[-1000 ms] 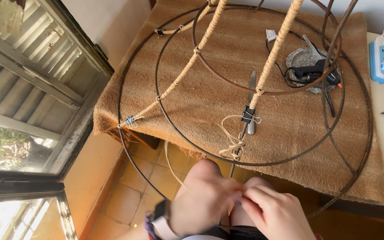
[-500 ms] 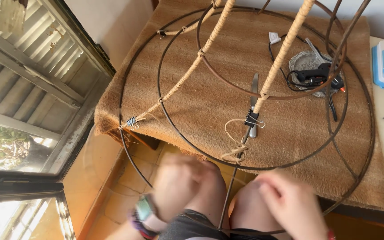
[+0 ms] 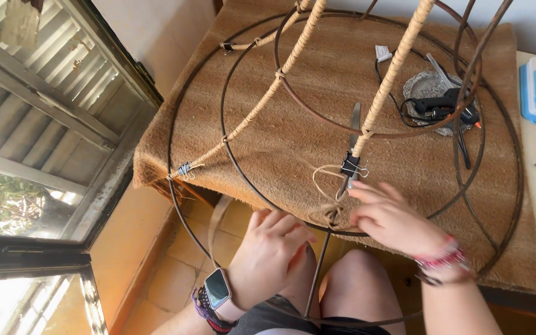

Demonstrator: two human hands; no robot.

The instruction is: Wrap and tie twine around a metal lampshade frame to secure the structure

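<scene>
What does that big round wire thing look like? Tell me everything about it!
The wire frame is made of thin, dark, rusty-looking metal hoops, one inside another, joined by straight ribs. It rests on a brown woven mat and hangs out over the person's knees. Two ribs are wrapped in pale twine, each wrap pinned by a black binder clip. Loose twine is knotted where a rib meets a hoop; the left hand and right hand both work at that knot.
</scene>
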